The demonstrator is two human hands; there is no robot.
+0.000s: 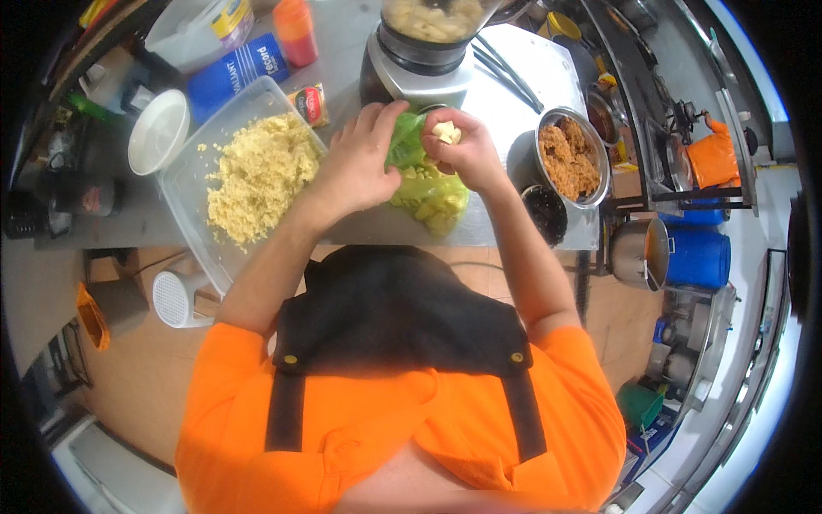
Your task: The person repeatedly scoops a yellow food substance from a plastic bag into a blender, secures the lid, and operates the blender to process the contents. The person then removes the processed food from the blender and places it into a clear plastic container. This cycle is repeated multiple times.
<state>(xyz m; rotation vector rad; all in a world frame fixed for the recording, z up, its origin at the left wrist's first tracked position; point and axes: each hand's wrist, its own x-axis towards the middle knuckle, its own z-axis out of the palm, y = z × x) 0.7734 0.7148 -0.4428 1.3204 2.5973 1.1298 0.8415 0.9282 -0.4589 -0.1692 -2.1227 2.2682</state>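
Note:
A green plastic bag lies on the metal table before me, with pale peeled cloves, apparently garlic, inside and at its mouth. My right hand is curled around several pale cloves above the bag's right side. On the left, my left hand has its thumb and fingers apart at the bag's edge; nothing shows in its grasp. Just behind both hands stands a silver and black blender, its clear jar holding more pale pieces.
Left of me, a clear plastic tub of yellow minced food overhangs the table edge. A white bowl, a blue packet and a red-orange bottle stand beyond. To the right are a steel bowl of orange-brown paste and a dark container.

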